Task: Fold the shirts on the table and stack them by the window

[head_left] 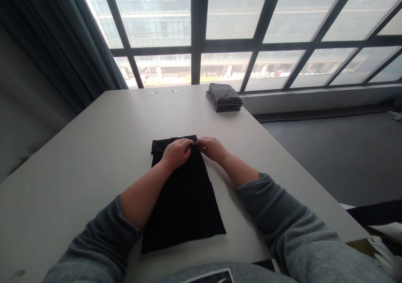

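Observation:
A black cloth garment point(185, 203) lies flat on the white table in front of me, its long side running away from me. Its far end is doubled over into a thicker band. My left hand point(177, 151) reaches across the cloth and pinches its upper edge near the far right corner. Close beside it, my right hand point(212, 148) grips the same corner from the right, fingers pressed together on the fabric. A small fold of black cloth shows between the two hands. The fingertips are partly hidden.
Toward the far edge of the white table point(103, 170) sits a stack of folded grey cloths point(225, 97). Two cable holes point(174, 92) are near that edge. A dark curtain point(69, 35) hangs at left, with large windows behind. Items lie at the lower right point(373, 241).

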Tool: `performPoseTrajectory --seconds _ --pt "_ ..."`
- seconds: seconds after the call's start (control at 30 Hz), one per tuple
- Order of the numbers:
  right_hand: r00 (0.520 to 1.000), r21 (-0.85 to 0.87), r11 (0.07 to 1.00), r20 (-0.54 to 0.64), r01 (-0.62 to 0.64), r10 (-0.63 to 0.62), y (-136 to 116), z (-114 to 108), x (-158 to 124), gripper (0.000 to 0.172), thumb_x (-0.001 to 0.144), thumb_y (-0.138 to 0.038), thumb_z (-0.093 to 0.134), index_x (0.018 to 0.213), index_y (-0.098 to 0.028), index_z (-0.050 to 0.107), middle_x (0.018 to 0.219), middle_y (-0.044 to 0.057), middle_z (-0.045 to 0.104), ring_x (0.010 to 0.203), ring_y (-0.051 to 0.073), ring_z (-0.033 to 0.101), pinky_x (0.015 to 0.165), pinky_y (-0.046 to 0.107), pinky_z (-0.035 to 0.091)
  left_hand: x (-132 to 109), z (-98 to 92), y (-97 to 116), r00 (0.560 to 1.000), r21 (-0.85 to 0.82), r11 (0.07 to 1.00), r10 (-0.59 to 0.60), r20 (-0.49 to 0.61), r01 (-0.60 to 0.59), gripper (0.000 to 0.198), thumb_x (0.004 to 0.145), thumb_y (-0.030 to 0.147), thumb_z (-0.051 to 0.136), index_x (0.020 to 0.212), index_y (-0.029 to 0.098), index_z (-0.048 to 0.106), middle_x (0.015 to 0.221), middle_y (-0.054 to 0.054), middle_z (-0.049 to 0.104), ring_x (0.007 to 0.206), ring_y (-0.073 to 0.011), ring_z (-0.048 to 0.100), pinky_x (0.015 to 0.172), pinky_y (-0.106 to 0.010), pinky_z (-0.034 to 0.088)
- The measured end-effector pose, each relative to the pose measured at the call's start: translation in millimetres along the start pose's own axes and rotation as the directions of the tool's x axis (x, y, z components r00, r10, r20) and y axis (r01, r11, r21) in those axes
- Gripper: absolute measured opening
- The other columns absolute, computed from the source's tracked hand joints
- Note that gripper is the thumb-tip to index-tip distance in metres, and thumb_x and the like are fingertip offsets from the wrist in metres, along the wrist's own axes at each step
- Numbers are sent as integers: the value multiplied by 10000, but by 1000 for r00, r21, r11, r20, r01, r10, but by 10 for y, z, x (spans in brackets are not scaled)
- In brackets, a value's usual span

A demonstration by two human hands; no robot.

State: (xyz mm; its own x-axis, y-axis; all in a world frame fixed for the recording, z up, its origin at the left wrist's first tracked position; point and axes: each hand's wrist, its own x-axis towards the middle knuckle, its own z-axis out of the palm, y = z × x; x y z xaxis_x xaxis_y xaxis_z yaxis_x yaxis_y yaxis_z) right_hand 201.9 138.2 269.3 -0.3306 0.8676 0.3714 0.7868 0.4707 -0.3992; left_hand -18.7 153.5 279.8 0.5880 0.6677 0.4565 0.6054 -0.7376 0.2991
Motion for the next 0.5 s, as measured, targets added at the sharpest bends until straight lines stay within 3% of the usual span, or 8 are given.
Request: performPoseTrajectory --seconds 0.17,0.33,0.5 --pt "996 -47 997 -60 57 -60 27 22 17 107 887 -93 698 883 -196 730 962 62 685 901 203 630 857 287 463 12 25 -16 999 -52 997 54 4 -54 282 926 149 568 1154 236 708 1246 -61 775 1189 -266 713 1091 -458 528" --pt "999 -71 997 31 -26 29 -5 73 37 101 870 -97 692 887 -191 726 868 30 698 780 177 601 720 265 402 15 65 -47 995 -73 995 74 69 -69 270 888 168 619 1136 235 701 1228 -70 773 1190 -276 710 1102 -481 522" --pt "992 -58 998 119 -28 35 35 44 28 91 855 -116 736 903 -180 779 849 37 755 764 175 644 715 266 426 2 61 -54 985 -80 996 52 165 -39 215 901 229 664 1111 233 708 1255 -75 760 1174 -282 718 1077 -445 552"
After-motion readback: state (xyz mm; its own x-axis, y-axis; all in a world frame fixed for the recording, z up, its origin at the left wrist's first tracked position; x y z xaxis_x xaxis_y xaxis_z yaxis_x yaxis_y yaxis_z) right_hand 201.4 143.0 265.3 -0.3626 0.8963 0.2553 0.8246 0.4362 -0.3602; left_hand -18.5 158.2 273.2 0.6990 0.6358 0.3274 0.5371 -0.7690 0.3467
